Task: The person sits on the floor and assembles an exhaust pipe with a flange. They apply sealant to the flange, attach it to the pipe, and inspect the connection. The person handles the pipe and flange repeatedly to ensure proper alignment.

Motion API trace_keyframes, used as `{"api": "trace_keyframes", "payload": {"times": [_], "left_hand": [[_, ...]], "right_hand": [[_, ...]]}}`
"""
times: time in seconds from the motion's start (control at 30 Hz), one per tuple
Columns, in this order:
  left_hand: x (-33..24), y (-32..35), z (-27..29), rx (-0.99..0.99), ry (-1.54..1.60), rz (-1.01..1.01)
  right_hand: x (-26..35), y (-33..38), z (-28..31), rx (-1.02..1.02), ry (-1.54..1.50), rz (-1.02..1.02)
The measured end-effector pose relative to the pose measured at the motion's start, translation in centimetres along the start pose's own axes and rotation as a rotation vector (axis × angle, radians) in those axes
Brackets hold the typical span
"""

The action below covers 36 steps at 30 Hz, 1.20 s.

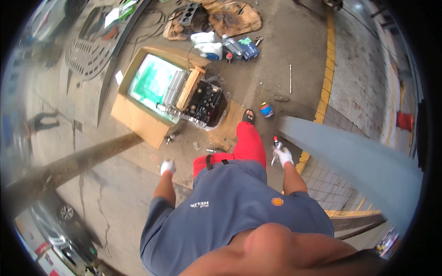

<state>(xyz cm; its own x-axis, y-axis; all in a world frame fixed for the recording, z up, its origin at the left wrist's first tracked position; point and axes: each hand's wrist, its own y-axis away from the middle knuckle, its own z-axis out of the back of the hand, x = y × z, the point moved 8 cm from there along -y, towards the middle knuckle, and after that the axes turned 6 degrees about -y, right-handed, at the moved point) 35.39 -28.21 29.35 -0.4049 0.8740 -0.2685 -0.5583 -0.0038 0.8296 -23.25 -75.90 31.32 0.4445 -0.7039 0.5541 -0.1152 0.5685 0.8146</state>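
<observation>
I look straight down my own body: grey-blue shirt, red trousers, one sandalled foot (248, 116) stepping forward. My right hand (284, 156), in a white glove, grips a small spray can with a red top (276, 146). My left hand (167, 166), also gloved white, swings at my side with its fingers curled and nothing in it. Ahead of my foot a black engine part (206, 104) lies on flattened cardboard (138, 117), beside a grey metal cover (173, 88) and a green-stained sheet (149, 78).
White jugs and a blue box (221, 46) stand further ahead near a dirty mat with another engine block (189, 14). A small blue can (266, 110) sits on the concrete. A yellow floor line (326, 78) runs on the right, beside a grey beam (350, 156). A dark pole (78, 163) crosses left.
</observation>
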Motion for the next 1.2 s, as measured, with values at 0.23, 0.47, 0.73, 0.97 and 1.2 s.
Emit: {"api": "trace_keyframes", "payload": {"times": [0.23,0.47,0.73,0.97,1.2], "left_hand": [[-39.1,22.0,-18.8,0.000,-0.457,-0.795],[-52.5,22.0,-21.4,-0.061,-0.341,-0.798],[-29.1,1.2,-23.5,0.249,-0.853,-0.189],[-49.2,0.1,-30.6,0.267,-0.702,-0.219],[-84.0,2.3,-34.1,0.254,-0.051,-0.572]], "right_hand": [[25.0,-5.5,5.1,0.044,-0.116,0.296],[26.5,-11.3,11.8,-0.040,-0.220,0.259],[29.3,-14.8,16.8,-0.027,0.037,0.105],[33.9,-21.6,25.0,-0.019,-0.059,-0.042],[49.0,-27.0,22.7,-0.093,-0.091,0.066]]}}
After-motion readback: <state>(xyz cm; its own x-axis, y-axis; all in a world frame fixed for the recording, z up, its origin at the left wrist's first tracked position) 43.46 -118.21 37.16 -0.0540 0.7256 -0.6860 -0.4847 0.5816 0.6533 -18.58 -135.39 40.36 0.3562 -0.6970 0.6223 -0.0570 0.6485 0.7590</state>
